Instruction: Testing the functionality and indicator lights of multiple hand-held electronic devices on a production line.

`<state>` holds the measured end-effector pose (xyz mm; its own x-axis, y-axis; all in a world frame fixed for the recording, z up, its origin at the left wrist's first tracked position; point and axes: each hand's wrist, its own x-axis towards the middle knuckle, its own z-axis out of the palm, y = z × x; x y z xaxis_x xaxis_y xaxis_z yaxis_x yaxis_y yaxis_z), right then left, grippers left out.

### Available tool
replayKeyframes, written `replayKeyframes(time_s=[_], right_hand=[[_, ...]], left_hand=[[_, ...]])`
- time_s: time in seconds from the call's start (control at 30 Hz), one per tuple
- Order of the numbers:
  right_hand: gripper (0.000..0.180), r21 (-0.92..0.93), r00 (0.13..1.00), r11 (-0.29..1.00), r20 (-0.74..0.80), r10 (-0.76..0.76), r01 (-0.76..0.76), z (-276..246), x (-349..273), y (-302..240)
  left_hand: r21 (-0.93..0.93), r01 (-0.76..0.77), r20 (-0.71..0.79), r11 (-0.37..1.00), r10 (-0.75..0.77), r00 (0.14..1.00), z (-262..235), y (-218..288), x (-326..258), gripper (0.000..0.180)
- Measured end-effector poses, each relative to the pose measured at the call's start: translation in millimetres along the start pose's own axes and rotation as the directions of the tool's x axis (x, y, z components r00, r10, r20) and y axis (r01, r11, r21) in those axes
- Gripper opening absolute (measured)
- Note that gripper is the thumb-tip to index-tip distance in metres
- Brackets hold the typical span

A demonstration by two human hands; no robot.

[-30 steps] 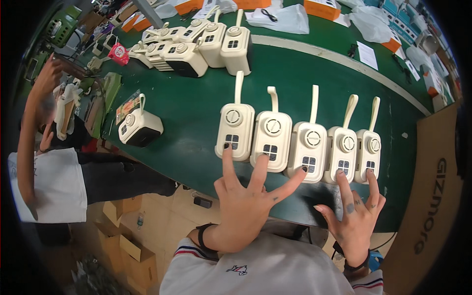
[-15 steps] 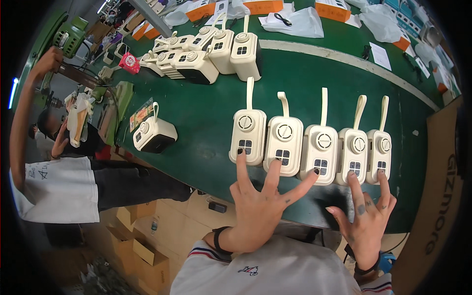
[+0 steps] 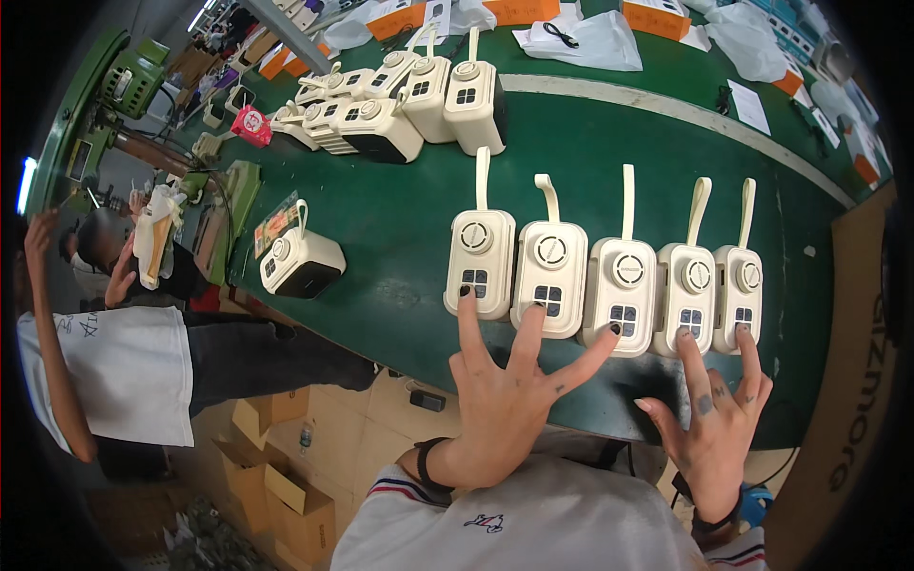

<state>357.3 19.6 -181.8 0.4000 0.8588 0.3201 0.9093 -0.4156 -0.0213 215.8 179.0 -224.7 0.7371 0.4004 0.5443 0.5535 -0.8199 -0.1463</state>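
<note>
Several cream boxy devices, each with a round dial, four dark buttons and a strap loop, stand side by side in front of me. My left hand (image 3: 505, 409) has its fingers spread. Its fingertips touch the buttons of the leftmost device (image 3: 479, 243), its neighbour (image 3: 547, 271) and the middle device (image 3: 609, 285). With two fingers, my right hand (image 3: 716, 428) touches the buttons of the fourth device (image 3: 673, 276) and the rightmost device (image 3: 730, 300); its thumb points out to the side. Neither hand grasps anything.
A single similar device (image 3: 309, 257) stands at the left, beside a colourful packet (image 3: 274, 226). More devices (image 3: 428, 100) cluster at the back of the green table (image 3: 381, 214). A large carton (image 3: 847, 381) stands at the right. Another person (image 3: 105, 371) is at the left, near a green machine (image 3: 133, 86).
My fingertips stay on the same devices. The view shifts slightly. The other person's raised arm has come down from the green machine.
</note>
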Motion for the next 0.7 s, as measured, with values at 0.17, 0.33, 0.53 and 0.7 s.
replayKeyframes(time_s=[0.17,0.33,0.53,0.7], right_hand=[[0.064,0.016,1.0,1.0,0.0,0.01,-0.01,-2.0,1.2,0.3],[0.067,0.024,0.999,1.0,0.045,0.011,-0.012,-5.5,2.2,0.0],[0.07,0.059,0.996,0.997,0.073,0.052,-0.057,-10.0,3.7,-1.9],[0.069,0.069,0.994,0.995,0.093,0.06,-0.066,-12.0,5.1,-2.9]], left_hand=[[-0.01,-0.013,-0.003,1.0,0.013,1.0,1.1,-1.2,-0.7,0.093],[-0.032,-0.003,0.008,0.999,0.003,1.0,1.8,-0.8,-0.5,0.092],[-0.027,0.004,0.02,1.0,-0.004,1.0,-2.2,2.4,0.8,0.092],[-0.037,0.004,-0.049,0.999,-0.006,0.999,2.9,1.7,-0.5,0.091]])
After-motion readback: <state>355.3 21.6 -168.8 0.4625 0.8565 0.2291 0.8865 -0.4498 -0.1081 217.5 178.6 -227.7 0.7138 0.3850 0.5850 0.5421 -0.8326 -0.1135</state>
